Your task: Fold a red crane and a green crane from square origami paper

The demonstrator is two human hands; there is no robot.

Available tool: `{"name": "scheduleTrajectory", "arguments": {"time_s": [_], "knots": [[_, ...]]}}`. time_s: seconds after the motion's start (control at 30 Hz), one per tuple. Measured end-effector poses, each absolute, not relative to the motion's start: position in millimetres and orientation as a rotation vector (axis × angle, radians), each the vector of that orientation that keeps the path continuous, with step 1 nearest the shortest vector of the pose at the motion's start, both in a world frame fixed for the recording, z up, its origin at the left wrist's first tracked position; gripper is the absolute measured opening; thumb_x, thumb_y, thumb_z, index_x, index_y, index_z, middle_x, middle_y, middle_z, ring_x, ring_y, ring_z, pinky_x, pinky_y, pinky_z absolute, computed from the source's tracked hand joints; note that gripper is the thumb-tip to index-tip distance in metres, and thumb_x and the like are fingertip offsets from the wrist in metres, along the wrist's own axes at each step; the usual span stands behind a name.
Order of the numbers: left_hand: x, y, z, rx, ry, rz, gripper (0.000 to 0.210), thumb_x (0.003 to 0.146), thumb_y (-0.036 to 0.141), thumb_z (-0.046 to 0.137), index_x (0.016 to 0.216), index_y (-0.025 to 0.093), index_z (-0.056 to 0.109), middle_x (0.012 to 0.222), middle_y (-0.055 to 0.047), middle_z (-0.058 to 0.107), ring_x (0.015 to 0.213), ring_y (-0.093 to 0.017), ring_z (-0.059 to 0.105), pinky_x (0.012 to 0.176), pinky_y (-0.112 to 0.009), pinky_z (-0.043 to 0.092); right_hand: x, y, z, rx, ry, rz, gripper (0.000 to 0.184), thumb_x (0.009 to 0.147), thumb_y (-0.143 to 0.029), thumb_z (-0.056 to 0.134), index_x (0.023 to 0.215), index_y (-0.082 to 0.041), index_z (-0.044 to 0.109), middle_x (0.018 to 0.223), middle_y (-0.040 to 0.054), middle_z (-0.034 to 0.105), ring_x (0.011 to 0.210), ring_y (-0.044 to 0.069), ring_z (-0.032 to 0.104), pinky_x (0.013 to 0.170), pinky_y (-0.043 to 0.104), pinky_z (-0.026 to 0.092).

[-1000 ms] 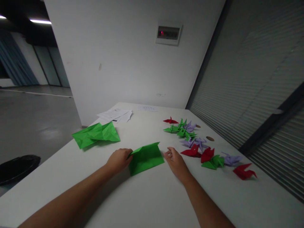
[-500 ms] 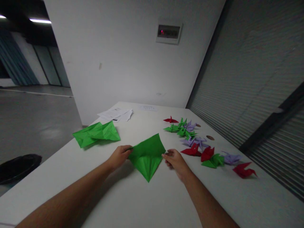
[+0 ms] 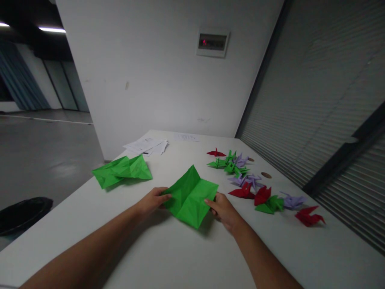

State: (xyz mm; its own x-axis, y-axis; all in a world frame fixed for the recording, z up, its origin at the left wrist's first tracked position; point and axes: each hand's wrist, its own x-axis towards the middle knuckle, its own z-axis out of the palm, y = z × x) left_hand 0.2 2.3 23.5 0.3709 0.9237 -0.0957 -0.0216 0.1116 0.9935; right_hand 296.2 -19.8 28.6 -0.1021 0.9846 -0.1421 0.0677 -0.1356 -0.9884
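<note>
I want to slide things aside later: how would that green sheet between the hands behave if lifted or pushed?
The green sheet looks thin and creased, so probably floppy and light. Held by left hand and right hand, it already buckles; a push would likely crumple it.

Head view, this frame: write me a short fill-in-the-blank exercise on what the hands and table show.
1. Both hands hold a sheet of paper coloured ____.
2. The left hand grips the sheet's ____ edge.
3. The folded cranes lie to the ____ of the right hand.

Missing words: green; left; right
</note>
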Motion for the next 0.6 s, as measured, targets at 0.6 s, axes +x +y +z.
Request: {"name": "scheduleTrajectory", "arguments": {"time_s": [0.6], "knots": [[-6, -1, 40, 1.435, 1.031, 0.85, 0.044, 0.077, 0.043, 0.076, 0.111, 0.015, 0.07, 0.094, -0.008, 0.076, 0.08, -0.022, 0.069, 0.064, -0.028, 0.048, 294, -22, 28, -1.272, -1.311, 1.387, 0.041, 0.067, -0.05, 0.081, 0.08, -0.016, 0.063, 0.058, -0.0054, 0.054, 0.046, 0.007, 0.036, 0.044, 0.02, 0.022]]}}
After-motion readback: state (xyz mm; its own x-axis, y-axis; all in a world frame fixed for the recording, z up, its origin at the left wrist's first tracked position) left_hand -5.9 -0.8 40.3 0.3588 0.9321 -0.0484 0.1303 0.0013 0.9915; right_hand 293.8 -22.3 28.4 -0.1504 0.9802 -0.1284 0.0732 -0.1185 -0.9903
